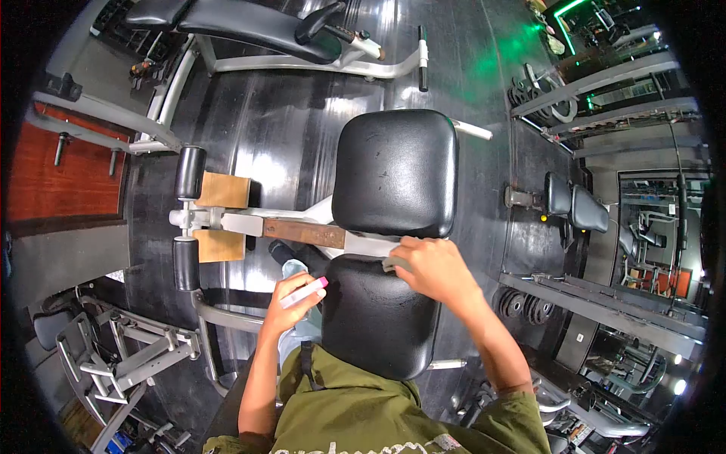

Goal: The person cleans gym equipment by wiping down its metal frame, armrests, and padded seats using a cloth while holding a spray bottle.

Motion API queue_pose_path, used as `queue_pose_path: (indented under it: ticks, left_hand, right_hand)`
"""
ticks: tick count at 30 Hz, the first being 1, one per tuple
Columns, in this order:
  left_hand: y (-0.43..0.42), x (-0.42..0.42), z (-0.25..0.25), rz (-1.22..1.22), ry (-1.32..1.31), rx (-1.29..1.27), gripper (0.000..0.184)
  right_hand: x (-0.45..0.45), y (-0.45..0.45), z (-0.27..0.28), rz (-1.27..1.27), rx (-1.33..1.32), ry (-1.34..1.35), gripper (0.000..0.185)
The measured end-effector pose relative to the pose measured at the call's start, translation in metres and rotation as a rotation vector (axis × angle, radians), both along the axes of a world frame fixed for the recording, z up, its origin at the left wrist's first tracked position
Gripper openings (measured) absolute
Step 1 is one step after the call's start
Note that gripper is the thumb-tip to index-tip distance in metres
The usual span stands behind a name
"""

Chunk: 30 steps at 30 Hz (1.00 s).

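In my left hand is a small white bottle with a pink cap, tilted up to the right; the fingers are wrapped round it. My right hand is closed on a folded greyish cloth, at the upper edge of the near black padded seat. A second black pad lies beyond it, its surface slightly scuffed. Between the pads runs a light metal beam with a worn brown section.
Two black foam rollers and wooden foot plates are at the beam's left end. A padded bench stands at the top. Racks with weight plates line the right side. Another machine is at lower left.
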<state>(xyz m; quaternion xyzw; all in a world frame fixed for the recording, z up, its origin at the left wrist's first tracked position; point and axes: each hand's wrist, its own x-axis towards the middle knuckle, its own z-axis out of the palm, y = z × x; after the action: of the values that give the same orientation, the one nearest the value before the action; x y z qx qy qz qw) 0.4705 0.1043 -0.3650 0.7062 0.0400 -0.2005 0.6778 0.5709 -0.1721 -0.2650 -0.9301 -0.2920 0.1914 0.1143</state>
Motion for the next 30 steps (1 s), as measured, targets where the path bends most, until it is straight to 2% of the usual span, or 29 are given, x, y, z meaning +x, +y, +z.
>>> queue_pose_path:
  ticks: [3, 5, 8, 11, 12, 15, 19, 22, 24, 27, 29, 30]
  left_hand:
    - [0.001, 0.000, 0.007, -0.010, 0.056, 0.037, 0.022]
    - [0.000, 0.002, 0.012, 0.002, 0.112, 0.029, 0.022]
    - [0.001, 0.000, 0.010, -0.005, 0.044, 0.055, 0.022]
    - [0.002, 0.001, 0.015, 0.007, -0.007, 0.072, 0.022]
    - [0.004, 0.000, 0.015, 0.010, -0.009, 0.074, 0.022]
    - [0.006, -0.005, 0.014, 0.027, 0.037, 0.049, 0.022]
    - [0.009, -0.013, 0.013, 0.060, 0.029, 0.040, 0.019]
    - [0.009, -0.021, 0.010, 0.081, 0.077, 0.018, 0.017]
    - [0.009, -0.025, 0.010, 0.092, 0.078, 0.024, 0.017]
    - [0.007, -0.030, 0.013, 0.097, 0.003, 0.064, 0.023]
    - [0.010, -0.033, 0.014, 0.110, -0.017, 0.045, 0.017]
    - [0.011, -0.034, 0.014, 0.117, -0.012, 0.046, 0.017]
  right_hand:
    - [-0.003, 0.033, -0.038, 0.040, -0.121, -0.104, 0.014]
    - [-0.001, 0.058, -0.055, 0.152, -0.283, -0.145, 0.009]
    - [-0.004, 0.078, -0.071, 0.148, -0.356, -0.201, 0.008]
    - [0.000, 0.056, -0.048, 0.114, -0.198, -0.128, 0.011]
    - [0.005, 0.050, -0.039, 0.094, -0.277, 0.004, 0.012]
    - [0.005, 0.018, -0.017, 0.072, -0.244, -0.079, 0.015]
    - [0.009, 0.021, -0.018, 0.077, -0.231, 0.011, 0.019]
    - [0.004, 0.057, -0.048, 0.083, -0.192, 0.057, 0.019]
    - [-0.001, 0.078, -0.068, 0.192, -0.056, -0.057, 0.016]
    - [-0.012, 0.081, -0.068, 0.297, 0.093, -0.032, 0.017]
    - [-0.014, 0.064, -0.047, 0.324, 0.119, -0.061, 0.017]
    - [-0.010, 0.053, -0.031, 0.356, 0.122, 0.024, 0.014]
